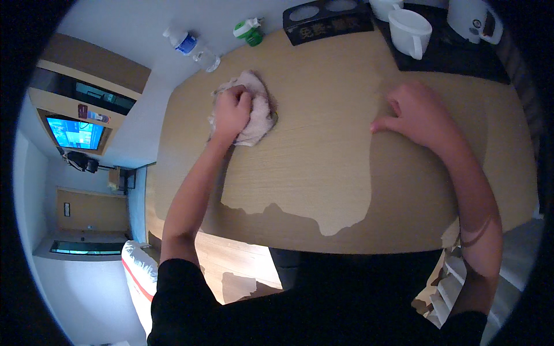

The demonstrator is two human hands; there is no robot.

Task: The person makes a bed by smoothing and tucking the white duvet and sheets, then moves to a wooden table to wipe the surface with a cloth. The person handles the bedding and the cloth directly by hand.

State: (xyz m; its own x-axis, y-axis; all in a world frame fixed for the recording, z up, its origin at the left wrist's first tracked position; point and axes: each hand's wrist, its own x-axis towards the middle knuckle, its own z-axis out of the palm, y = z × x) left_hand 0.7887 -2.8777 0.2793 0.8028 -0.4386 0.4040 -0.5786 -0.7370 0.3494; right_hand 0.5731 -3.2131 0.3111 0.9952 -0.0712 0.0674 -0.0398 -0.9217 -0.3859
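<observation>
A wooden table (298, 164) spreads out before me. On its left part lies a crumpled pale pinkish cloth (259, 110), and my left hand (235, 110) presses down on it with curled fingers, gripping its upper side. My right hand (415, 112) is at the right part of the table, slightly blurred, thumb apart from the bent fingers, with nothing seen in it. Whether it touches the tabletop, I cannot tell. Both forearms cast shadows on the wood.
Along the far edge stand a clear plastic bottle (194, 49), a green-and-white bottle (249, 32) and a black holder (329, 24) bearing writing. White cups (409, 32) and an electric kettle (469, 21) occupy a black tray (450, 62) at the far right.
</observation>
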